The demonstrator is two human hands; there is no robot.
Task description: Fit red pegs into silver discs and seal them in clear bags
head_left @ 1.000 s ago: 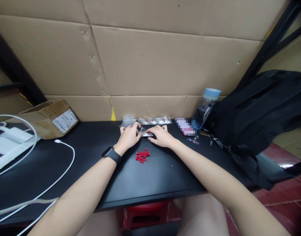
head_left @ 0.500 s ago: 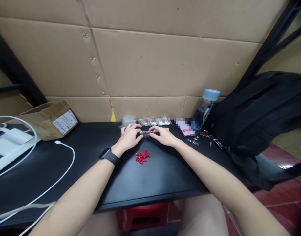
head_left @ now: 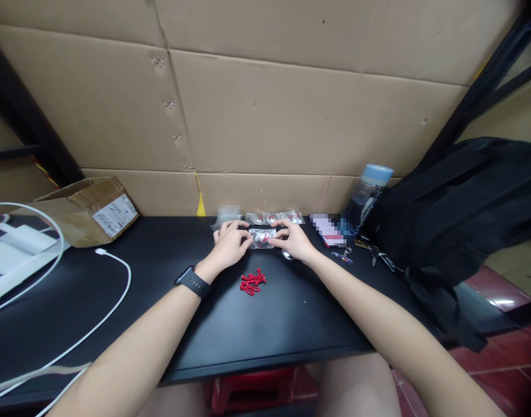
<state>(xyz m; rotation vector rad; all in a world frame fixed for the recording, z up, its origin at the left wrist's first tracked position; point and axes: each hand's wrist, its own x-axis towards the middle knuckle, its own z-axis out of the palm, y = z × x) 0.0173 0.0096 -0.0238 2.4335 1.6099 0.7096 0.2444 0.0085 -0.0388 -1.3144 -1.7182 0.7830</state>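
Note:
Between my hands is a small clear packet (head_left: 262,238) with a round silvery and red item inside. My left hand (head_left: 231,243) pinches its left end, and my right hand (head_left: 293,240) grips its right end. Part of a shiny round item (head_left: 287,255) shows beneath my right hand. Nearer me, a small heap of red cords (head_left: 252,282) lies on the black table (head_left: 265,330). Behind the held packet, several similar clear packets (head_left: 274,218) form a row. A stack of clear plastic bags (head_left: 228,215) sits behind my left hand.
An open cardboard box (head_left: 89,211), white cables (head_left: 128,289) and a white device (head_left: 22,255) are at the left. On the right stand a blue-capped bottle (head_left: 365,194) and a black backpack (head_left: 460,202), near keys (head_left: 382,259) and a charm (head_left: 342,257). Cardboard (head_left: 256,121) lines the back.
The held packet now lies turned with its broad face in view, where before it showed as a thin strip. A shiny round item has come into view beneath my right hand.

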